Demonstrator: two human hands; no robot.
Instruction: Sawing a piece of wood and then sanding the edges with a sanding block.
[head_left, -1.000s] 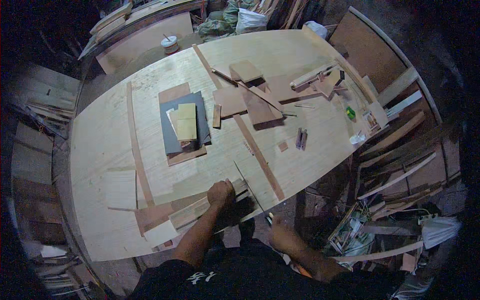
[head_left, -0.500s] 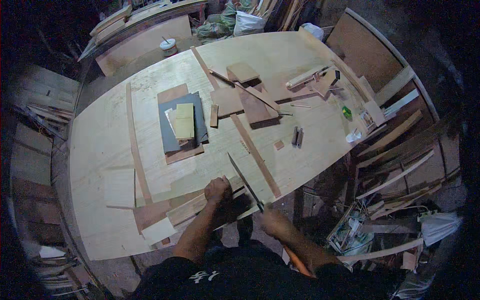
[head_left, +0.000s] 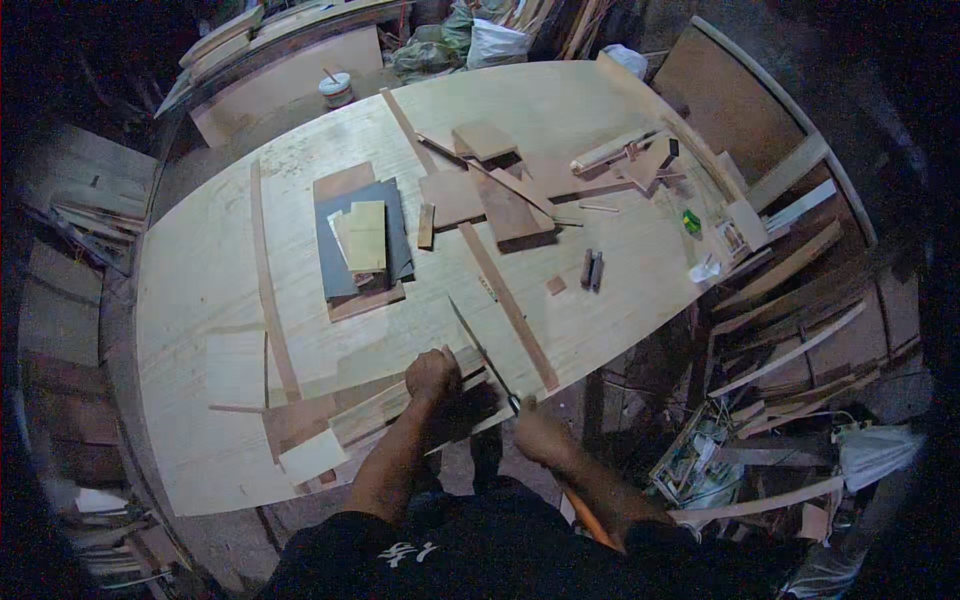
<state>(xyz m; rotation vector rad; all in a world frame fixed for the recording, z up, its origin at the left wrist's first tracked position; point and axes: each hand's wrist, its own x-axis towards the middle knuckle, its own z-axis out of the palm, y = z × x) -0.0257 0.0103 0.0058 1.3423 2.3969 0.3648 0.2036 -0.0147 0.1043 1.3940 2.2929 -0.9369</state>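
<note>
At the near edge of the large plywood table, my left hand [head_left: 433, 374] is closed over a light wooden strip [head_left: 375, 410] and bears down on it. My right hand [head_left: 543, 436] grips the handle of a handsaw, just off the table's edge. The long, narrow blade of the handsaw [head_left: 481, 347] points away and to the left, beside the strip's right end. Shadow and my left hand hide where the teeth meet the wood, so contact cannot be made out.
On the plywood table [head_left: 200, 300] lie a stack of grey sheet and wood blocks [head_left: 367, 238], brown boards [head_left: 515, 208], two dark short bars [head_left: 592, 270] and a green tape measure [head_left: 691, 221]. Scrap wood [head_left: 790, 400] crowds the right side. A white bucket [head_left: 336, 90] stands beyond.
My right hand and the handsaw have shifted slightly forward and to the left. My left hand stays on the strip, and the whole view has moved a little.
</note>
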